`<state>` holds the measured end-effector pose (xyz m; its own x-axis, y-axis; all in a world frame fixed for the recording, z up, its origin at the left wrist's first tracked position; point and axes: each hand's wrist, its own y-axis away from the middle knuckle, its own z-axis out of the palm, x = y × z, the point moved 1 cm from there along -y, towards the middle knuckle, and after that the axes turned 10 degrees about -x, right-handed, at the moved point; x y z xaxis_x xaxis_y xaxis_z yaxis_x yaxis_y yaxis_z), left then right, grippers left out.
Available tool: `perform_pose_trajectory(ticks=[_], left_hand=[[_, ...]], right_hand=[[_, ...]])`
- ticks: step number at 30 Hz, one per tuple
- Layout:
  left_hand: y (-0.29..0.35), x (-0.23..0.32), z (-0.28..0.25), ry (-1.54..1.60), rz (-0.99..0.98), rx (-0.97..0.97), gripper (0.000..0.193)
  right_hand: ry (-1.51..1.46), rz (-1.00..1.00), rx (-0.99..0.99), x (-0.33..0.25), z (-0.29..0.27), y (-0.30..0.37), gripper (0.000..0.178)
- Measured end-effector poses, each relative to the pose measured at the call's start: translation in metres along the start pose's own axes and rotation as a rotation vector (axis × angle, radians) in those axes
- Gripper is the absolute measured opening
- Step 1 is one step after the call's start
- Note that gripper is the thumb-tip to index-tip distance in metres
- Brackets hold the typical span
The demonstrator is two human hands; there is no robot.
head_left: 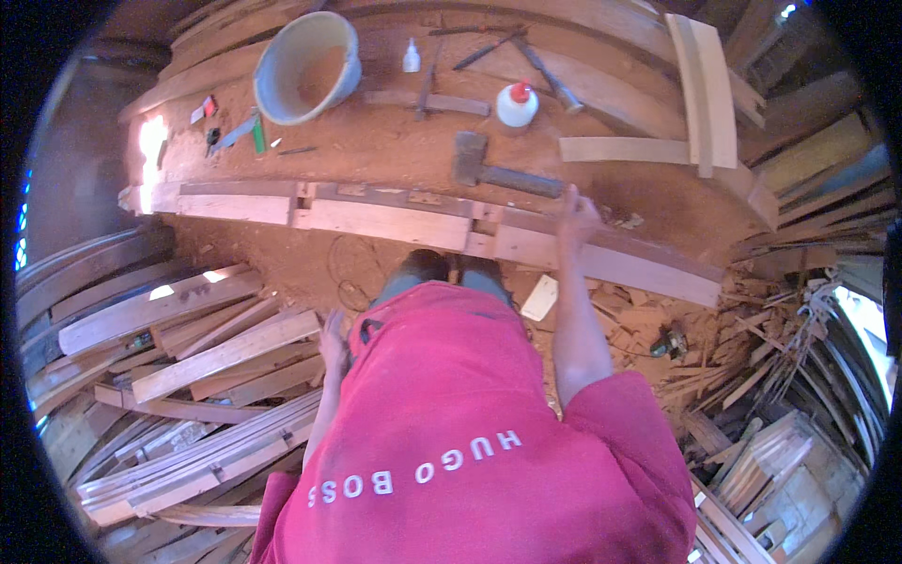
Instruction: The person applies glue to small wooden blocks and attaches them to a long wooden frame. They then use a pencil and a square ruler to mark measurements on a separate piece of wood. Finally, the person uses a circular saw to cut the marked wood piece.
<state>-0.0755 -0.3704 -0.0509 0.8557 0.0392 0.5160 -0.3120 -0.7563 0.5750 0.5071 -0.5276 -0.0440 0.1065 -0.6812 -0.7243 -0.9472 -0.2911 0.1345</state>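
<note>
My right hand (581,218) is closed at the end of the thick handle of a mallet (520,180). Its blocky dark head points away to the left, over the sandy bench top. Below the mallet, a long curved wooden beam (390,221) with notched joints runs across in front of me. My right forearm reaches over the beam's right half. My left hand (334,343) hangs low beside my left thigh, holding nothing, its fingers loosely stretched.
Beyond the mallet stand a bucket (346,80), a white bottle with red cap (517,106) and a small dropper bottle (412,56). A green-handled tool (258,136) lies left. Stacked planks (225,357) crowd my left; wood scraps (625,324) litter the right floor.
</note>
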Motion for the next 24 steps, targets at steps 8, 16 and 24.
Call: perform_pose_trajectory(ticks=[8,16,24], left_hand=[[0.027,0.024,0.007,-0.039,-0.177,-0.177,0.049],[-0.011,-0.003,-0.050,-0.274,-0.056,-0.138,0.057],[-0.135,0.034,-0.122,-0.463,0.398,-0.176,0.063]], right_hand=[[-0.020,-0.139,0.156,0.001,0.032,-0.048,0.022],[0.021,-0.058,0.414,0.015,-0.011,0.003,0.029],[0.127,0.400,0.691,0.106,-0.005,0.180,0.036]])
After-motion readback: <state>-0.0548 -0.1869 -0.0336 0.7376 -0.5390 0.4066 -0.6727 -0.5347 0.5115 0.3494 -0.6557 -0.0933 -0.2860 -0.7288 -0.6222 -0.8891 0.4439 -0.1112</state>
